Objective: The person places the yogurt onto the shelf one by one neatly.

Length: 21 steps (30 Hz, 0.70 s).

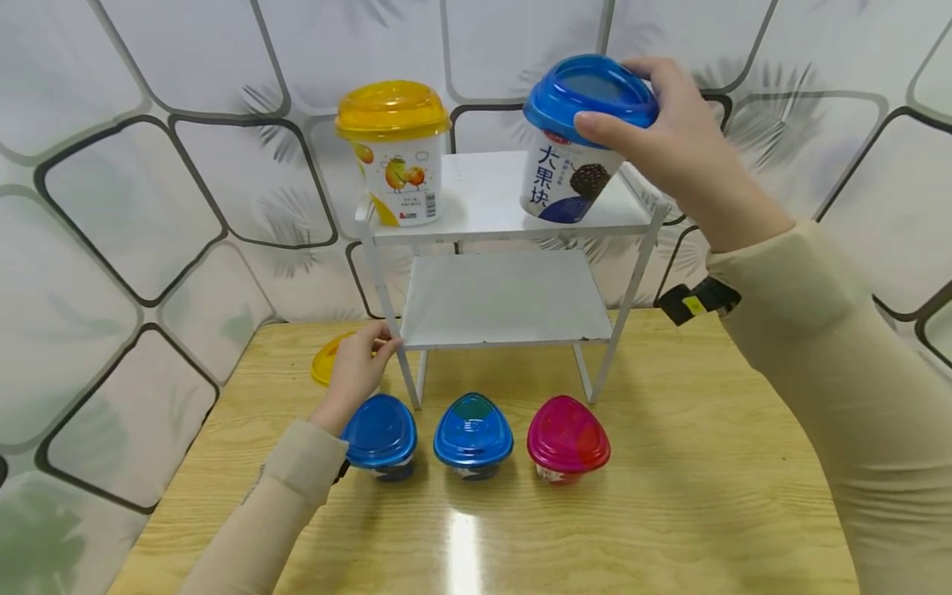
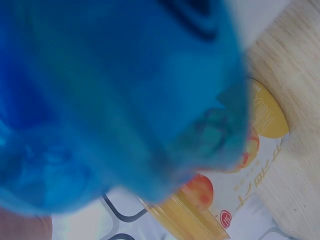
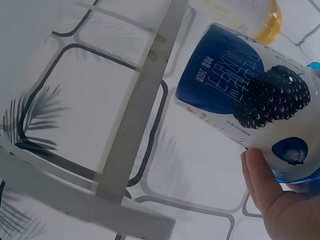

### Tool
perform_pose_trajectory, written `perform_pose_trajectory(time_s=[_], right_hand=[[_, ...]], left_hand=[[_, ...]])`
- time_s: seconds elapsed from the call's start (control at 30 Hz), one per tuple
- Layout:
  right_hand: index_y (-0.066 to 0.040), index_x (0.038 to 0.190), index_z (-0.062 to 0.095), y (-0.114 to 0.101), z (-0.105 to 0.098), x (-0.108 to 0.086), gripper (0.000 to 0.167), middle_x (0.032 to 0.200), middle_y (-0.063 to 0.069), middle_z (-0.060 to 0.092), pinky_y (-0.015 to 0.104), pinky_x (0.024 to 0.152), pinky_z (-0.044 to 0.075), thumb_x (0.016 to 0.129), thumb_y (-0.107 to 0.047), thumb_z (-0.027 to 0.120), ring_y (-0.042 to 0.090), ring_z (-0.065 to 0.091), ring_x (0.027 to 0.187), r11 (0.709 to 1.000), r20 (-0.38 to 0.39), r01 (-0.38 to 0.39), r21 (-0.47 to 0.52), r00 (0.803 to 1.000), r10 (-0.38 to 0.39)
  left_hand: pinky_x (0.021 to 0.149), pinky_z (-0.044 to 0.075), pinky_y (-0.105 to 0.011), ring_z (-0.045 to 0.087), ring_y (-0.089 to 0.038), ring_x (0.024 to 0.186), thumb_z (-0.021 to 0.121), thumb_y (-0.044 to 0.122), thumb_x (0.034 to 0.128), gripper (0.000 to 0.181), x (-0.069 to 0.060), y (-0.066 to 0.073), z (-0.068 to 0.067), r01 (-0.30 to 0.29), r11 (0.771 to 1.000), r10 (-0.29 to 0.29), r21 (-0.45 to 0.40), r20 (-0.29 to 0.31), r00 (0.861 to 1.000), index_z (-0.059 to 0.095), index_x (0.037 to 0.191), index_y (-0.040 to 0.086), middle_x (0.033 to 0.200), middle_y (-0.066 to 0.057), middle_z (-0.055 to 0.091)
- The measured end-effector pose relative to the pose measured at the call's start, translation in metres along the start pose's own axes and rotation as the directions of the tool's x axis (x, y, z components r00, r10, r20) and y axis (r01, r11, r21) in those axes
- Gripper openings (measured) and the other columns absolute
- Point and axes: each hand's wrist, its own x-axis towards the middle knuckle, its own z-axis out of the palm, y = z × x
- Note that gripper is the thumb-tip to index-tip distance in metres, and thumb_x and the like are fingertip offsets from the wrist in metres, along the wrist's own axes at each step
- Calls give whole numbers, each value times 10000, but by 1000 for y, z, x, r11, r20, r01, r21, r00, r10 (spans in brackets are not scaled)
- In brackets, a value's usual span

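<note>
My right hand (image 1: 680,145) grips a blue-lidded yogurt cup (image 1: 558,182) by its lid, thumb in front and fingers behind. The cup tilts slightly over the right part of the white rack's top shelf (image 1: 479,190); whether its base touches cannot be told. In the right wrist view, blackberries show on the cup (image 3: 270,95). My left hand (image 1: 353,372) holds the rack's front left leg at lower-shelf height, fingers curled against it. A yellow-lidded cup (image 1: 405,178) stands upright at the top shelf's left end. Close up, a blue lid (image 2: 125,100) blurs the left wrist view.
On the wooden table (image 1: 669,496), before the rack, stand two blue-lidded cups (image 1: 381,430) (image 1: 473,430) and a pink-lidded cup (image 1: 568,434). Another yellow lid (image 1: 325,362) is partly behind my left hand. A patterned wall (image 1: 223,182) stands behind the rack.
</note>
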Motion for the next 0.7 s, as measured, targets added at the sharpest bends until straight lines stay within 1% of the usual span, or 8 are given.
perform_pose_trajectory(time_s=[0.07,0.2,0.33,0.53,0.7], right_hand=[[-269,1405,149,-2,4,6,773,1422,36,212,451,1018,224,796,-463,585,254,228,1278,1000,3,-4,-23,1000,4],[-247,1413,133,-4,10,14,825,1429,41,209,431,1015,237,773,-531,570,260,232,1277,993,20,-10,-116,1000,13],[-228,1421,97,-5,14,18,864,1441,52,179,425,1012,240,767,-567,549,267,227,1279,987,49,-6,-161,999,14],[-233,1423,75,-6,17,23,889,1446,57,167,418,1013,240,757,-575,555,260,226,1281,988,69,-3,-152,998,13],[-219,1412,93,-10,19,27,888,1436,69,183,410,1010,254,749,-569,569,259,249,1268,994,77,-26,-108,996,35]], left_hand=[[700,507,-417,604,-306,825,562,102,865,78,0,1,0,-1,1000,1,-1,-3,1000,561,865,24,938,-157,621],[687,510,-413,606,-305,831,566,104,863,80,0,1,0,3,1000,-3,-2,-6,1000,560,851,25,927,-150,618],[688,509,-413,606,-305,838,567,99,861,74,-1,0,1,0,1000,0,-4,-4,1000,563,853,26,914,-140,615],[689,509,-414,608,-305,840,572,91,856,60,-1,-2,1,-10,1000,10,-6,-10,1000,565,848,31,903,-132,616],[686,511,-412,611,-307,839,574,84,854,58,0,-2,1,-25,1000,25,-5,-20,999,559,843,29,898,-134,617]])
